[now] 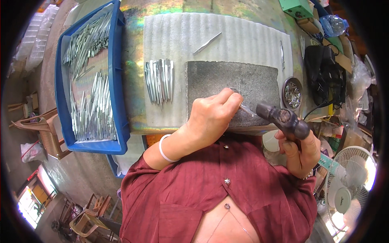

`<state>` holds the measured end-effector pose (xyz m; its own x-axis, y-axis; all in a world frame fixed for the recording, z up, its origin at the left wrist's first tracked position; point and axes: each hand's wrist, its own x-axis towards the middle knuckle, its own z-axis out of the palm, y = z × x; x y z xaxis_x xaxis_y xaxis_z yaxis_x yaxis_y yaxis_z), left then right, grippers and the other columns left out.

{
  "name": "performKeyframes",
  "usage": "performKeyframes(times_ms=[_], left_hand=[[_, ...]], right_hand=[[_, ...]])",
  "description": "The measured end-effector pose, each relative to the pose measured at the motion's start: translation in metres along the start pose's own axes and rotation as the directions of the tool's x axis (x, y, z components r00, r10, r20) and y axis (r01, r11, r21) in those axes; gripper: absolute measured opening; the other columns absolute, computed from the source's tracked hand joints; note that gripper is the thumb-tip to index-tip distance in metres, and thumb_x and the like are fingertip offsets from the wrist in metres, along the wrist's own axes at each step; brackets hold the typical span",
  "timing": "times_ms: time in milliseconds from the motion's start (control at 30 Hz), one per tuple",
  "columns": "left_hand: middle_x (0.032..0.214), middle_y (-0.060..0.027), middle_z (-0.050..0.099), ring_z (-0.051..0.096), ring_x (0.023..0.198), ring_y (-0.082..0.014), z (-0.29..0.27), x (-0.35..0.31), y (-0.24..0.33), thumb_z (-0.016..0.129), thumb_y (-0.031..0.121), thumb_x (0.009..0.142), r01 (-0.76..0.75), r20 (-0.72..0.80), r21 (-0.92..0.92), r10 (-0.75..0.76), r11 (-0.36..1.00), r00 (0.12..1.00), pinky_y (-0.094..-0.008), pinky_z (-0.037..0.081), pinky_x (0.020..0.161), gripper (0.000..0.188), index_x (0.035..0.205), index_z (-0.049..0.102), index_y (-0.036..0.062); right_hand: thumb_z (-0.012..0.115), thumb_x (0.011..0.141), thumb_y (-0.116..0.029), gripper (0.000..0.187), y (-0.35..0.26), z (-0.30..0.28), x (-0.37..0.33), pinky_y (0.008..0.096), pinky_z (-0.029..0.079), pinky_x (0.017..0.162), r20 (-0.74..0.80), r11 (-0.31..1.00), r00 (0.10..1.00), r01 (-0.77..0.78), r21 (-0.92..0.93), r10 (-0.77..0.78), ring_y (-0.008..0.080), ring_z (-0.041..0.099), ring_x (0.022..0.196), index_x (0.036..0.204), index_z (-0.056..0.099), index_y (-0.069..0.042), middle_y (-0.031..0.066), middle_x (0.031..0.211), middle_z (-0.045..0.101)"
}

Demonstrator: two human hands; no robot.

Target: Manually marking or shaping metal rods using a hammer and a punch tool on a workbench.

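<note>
Left hand [214, 113] balled, fingers pinched on a slim metal strip [248, 110]; right hand [302, 154] curled below the hammer [283, 118], its handle mostly hidden by the head, so tightness of that grip cannot be told.

Risks, as judged: a blow landing short could catch the left knuckles, the pinch being so near the hammer head; a loose pinch could let the strip twist or skid off the dark slab [235, 75]; a wide swing to the right could knock the bowl [300, 87] of small metal bits, just beside the slab.

Strip against fingers: inner end hidden in the left fist; free end juts out rightward past thumb and forefinger, over the slab's near part, pointing at the hammer head; whether strip meets slab or hammer, cannot tell.
</note>
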<state>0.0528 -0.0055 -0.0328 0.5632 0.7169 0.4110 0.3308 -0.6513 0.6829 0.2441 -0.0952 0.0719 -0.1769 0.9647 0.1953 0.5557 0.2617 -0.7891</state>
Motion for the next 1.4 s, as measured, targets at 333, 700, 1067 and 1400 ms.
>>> performKeyframes(times_ms=[333,700,1067,1400], left_hand=[[0.075,-0.0065,0.052,0.061,0.063,-0.0236,0.0,0.002,0.004,0.057,0.001,0.072,-0.018,0.042,-0.049,0.02,0.999,0.999,-0.0333,0.047,0.047,0.015,0.086,0.052,0.0062],[0.075,-0.0077,0.052,0.059,0.061,-0.0261,-0.002,-0.004,0.0,0.056,-0.002,0.069,0.006,0.024,-0.039,-0.005,0.999,1.0,-0.0347,0.047,0.048,0.019,0.086,0.052,0.006],[0.09,-0.0119,0.064,0.066,0.067,-0.0144,-0.039,0.003,0.005,0.056,0.016,0.093,0.35,0.426,-0.904,-0.446,-0.244,0.788,-0.0231,0.056,0.057,0.018,0.097,0.058,-0.0008],[0.088,-0.0126,0.064,0.064,0.063,-0.013,-0.038,0.003,0.009,0.058,0.011,0.091,0.466,0.525,-0.851,-0.376,-0.244,0.763,-0.0216,0.054,0.055,0.02,0.106,0.053,0.0004]], right_hand=[[0.063,0.078,-0.008,0.018,-0.085,-0.037,0.009,0.0272,0.039,0.047,0.424,0.559,0.718,0.058,-0.827,0.553,0.0232,0.056,0.055,0.093,0.057,0.0,0.0079,0.057,0.052],[0.063,0.077,0.001,0.039,-0.035,-0.013,0.026,0.0301,0.051,0.057,0.228,0.949,0.974,0.061,-0.308,0.011,0.0265,0.064,0.063,0.115,0.054,0.005,0.0136,0.084,0.064],[0.058,0.079,0.006,0.023,0.02,0.027,0.009,0.0214,0.047,0.065,-0.045,0.948,0.947,-0.317,0.037,0.319,0.0091,0.061,0.074,0.102,0.06,0.003,0.0054,0.079,0.063],[0.058,0.082,-0.005,0.034,0.064,0.043,0.016,0.0381,0.047,0.065,-0.19,0.799,0.949,-0.314,-0.513,0.251,0.0326,0.057,0.073,0.115,0.053,-0.003,0.0153,0.092,0.054]])
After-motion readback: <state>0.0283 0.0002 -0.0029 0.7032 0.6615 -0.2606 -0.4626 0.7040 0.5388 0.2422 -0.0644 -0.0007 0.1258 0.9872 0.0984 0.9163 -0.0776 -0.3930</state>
